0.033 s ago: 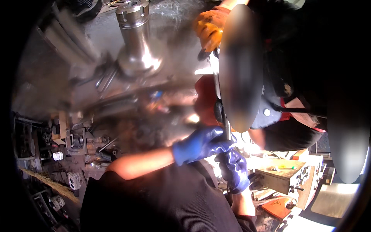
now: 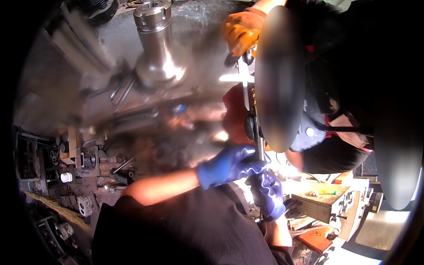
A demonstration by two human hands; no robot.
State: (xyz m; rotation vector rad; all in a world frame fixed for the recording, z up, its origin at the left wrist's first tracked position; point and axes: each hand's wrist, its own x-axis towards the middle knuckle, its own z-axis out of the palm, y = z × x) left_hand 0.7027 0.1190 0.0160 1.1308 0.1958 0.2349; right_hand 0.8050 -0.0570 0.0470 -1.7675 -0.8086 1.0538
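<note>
My left hand (image 2: pixel 229 168), in a blue glove, reaches in from the left with its fingers closed round a slim metal rod (image 2: pixel 260 152). Just below it, my right hand (image 2: pixel 268 195), also blue-gloved, is closed round the lower part of the same rod. The rod stands nearly upright in the picture, and its upper part runs beside a dark rounded grip (image 2: pixel 250 128). At the top, another person's orange-gloved hand (image 2: pixel 240 34) is closed at the upper end of a bright, glaring metal piece (image 2: pixel 243 73). Whether that piece joins my rod cannot be made out.
A blurred dark oval (image 2: pixel 280 79) covers part of the other person. A shiny metal cylinder (image 2: pixel 154 44) stands on the metal surface at upper left. At right is a machine box (image 2: pixel 316 198) with knobs; at lower left, metal parts (image 2: pixel 86 205) and a straw broom (image 2: pixel 57 210).
The other person's orange glove and body have shifted slightly to the right. The bright metal piece and dark grip have moved a little too. My two hands stay in place.
</note>
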